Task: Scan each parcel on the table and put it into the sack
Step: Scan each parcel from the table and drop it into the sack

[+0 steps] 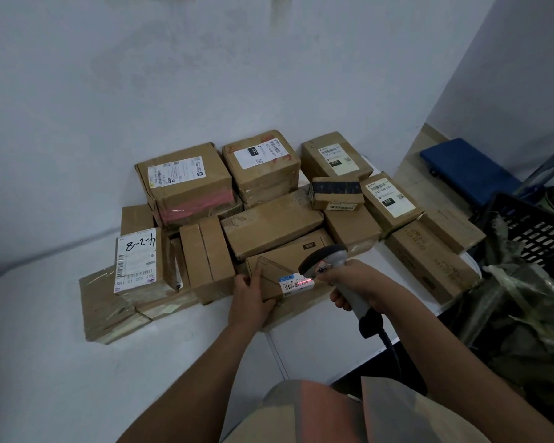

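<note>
- Cardboard parcels, roughly 17 visible, heaped on white table (61,362) against the wall; exact count unsure, several overlap.
- Landmark: small flat parcel (271,278) at front centre of the heap, with a line drawing on its top face.
- Left hand (251,298) grips the near-left corner of the small flat parcel, thumb on top, fingers curled under its front edge.
- Right hand (355,282) wrapped round the handle of one grey scanner (325,260), just right of the small flat parcel; scanner head points down at it.
- One white barcode label (296,282) on the parcel's near-right corner; red scan line lies across it. Label text too small to read.
- Left of the small flat parcel: one box with handwritten label (135,260) reading "4-2-8".
- Behind it: three large boxes in the back row, each with one printed shipping label; print illegible.
- One box with black tape (336,191) behind and right.
- Far right of the small flat parcel: one dark sack (525,314), crumpled, cut off by the frame edge; opening hard to make out.
- One black plastic crate (538,231) behind the sack, partly hidden.
- One blue flat object (464,167) on the floor beyond the table's right end, unclear what it is.
- Scanner cable (387,340) runs down from the handle, its lower end hidden behind the right forearm.
</note>
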`<action>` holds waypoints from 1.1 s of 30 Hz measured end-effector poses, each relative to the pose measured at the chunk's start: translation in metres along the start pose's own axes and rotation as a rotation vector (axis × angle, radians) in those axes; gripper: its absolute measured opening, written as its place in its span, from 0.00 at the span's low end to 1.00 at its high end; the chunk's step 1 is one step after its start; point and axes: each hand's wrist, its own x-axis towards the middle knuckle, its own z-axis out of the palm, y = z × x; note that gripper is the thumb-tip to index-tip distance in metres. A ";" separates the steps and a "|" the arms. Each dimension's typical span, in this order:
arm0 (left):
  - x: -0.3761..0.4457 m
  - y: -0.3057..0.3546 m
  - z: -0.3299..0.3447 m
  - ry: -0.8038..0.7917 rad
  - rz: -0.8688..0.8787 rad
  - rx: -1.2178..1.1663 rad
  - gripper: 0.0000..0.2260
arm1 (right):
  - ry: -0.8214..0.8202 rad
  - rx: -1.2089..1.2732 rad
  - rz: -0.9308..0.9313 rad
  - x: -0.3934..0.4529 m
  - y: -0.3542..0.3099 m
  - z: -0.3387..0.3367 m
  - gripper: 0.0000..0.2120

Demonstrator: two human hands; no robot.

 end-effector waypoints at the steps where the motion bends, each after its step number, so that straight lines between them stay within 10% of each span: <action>1: 0.000 0.000 0.000 0.000 -0.003 0.003 0.40 | 0.002 0.009 0.002 0.000 0.001 -0.001 0.12; 20: 0.004 0.011 -0.007 0.062 0.081 0.184 0.38 | 0.095 0.123 0.024 0.000 0.015 -0.007 0.10; 33: 0.056 0.044 -0.030 -0.384 0.203 0.623 0.48 | 0.188 0.203 0.117 -0.002 0.061 -0.028 0.16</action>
